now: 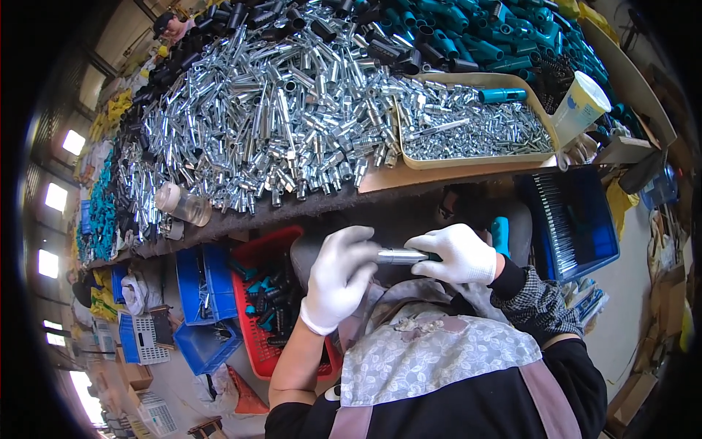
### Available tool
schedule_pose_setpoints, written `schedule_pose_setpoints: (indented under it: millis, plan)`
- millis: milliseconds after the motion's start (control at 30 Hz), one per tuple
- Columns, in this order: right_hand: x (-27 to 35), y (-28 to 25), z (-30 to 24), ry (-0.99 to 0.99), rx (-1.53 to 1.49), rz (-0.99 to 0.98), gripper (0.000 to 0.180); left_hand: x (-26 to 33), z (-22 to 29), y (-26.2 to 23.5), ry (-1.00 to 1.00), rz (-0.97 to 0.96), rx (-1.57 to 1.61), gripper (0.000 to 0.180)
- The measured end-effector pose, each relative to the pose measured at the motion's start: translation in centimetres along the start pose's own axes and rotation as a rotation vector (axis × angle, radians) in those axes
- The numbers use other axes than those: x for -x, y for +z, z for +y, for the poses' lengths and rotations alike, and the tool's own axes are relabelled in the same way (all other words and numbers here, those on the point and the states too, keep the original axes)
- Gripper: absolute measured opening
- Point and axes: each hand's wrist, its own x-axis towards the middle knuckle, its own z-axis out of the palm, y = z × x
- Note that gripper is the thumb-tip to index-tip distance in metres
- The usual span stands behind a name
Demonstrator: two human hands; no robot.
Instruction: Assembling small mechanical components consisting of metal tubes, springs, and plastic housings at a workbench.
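Note:
My right hand point(457, 254), in a white glove, is closed around the dark teal end of a shiny metal tube point(401, 256). The tube points left across my lap, and its far end meets the fingers of my left hand point(338, 278). That hand is gloved in white too; its thumb and fingers are apart, and the fingers are slightly smeared by motion. Just beyond my right hand a teal handle point(500, 235) stands out; I cannot tell whether it joins the held piece. A patterned grey apron point(439, 358) covers my lap.
Metal parts point(285, 117) are heaped on the bench, with teal housings point(468, 36) behind. A cream tray point(479, 159) holds small fittings near a paper cup point(581, 106). A clear jar point(183, 203) lies at the edge. Below are red point(257, 351) and blue point(601, 252) crates.

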Motion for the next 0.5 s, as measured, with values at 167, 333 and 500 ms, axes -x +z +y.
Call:
schedule_pose_setpoints:
  millis: [167, 333, 500]
  plan:
    - [0.0, -0.2, 0.4, -0.025, -0.051, -0.034, 0.039, 0.0, -0.1, 0.1, -0.168, -0.159, 0.105, 0.025]
    - [-0.6, 0.0, 0.9, 0.151, -0.357, 0.041, 0.036, 0.6, -1.3, 1.2, 0.067, 0.089, 0.093, 0.029]
    - [-0.8, 5.0, 3.1, 0.060, -1.758, 0.645, 0.039, 1.5, -3.2, 2.3, -0.331, -0.603, -0.073, 0.091]
